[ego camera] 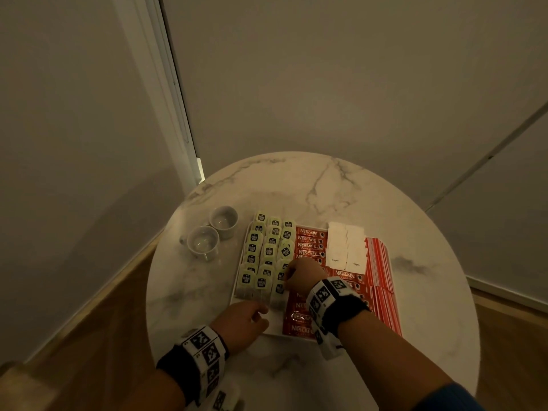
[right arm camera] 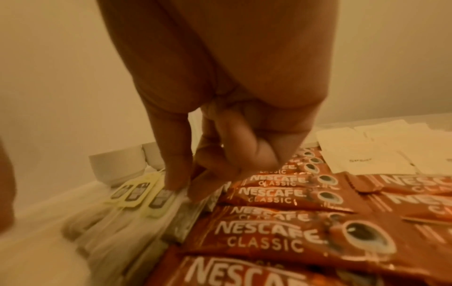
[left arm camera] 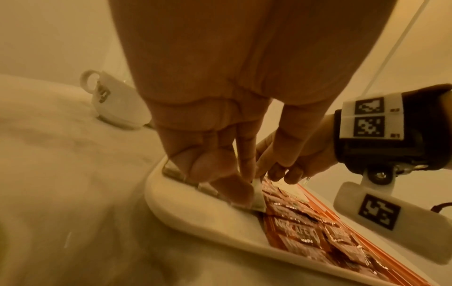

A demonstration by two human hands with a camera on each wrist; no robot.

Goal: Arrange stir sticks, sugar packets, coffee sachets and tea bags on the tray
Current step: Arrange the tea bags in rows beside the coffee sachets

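On the round marbled tabletop (ego camera: 311, 185), the left hand (ego camera: 241, 323) presses straight fingertips on the near end of the pale, dark-labelled tea bags (ego camera: 261, 256) filling the white tray's (ego camera: 274, 320) left columns. Just right of it, further in, the right hand (ego camera: 305, 277), nearer the seam, pinches a tea bag in the rightmost column. That column runs lengthwise away, touching the red foil coffee sachets (ego camera: 308, 247).

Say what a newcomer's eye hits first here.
The red Nescafe coffee sachets, in overlapping rows down the middle of the white tray. Then the tagged tea bags in columns at its left side, where the right hand pinches one while the left hand touches the nearest.
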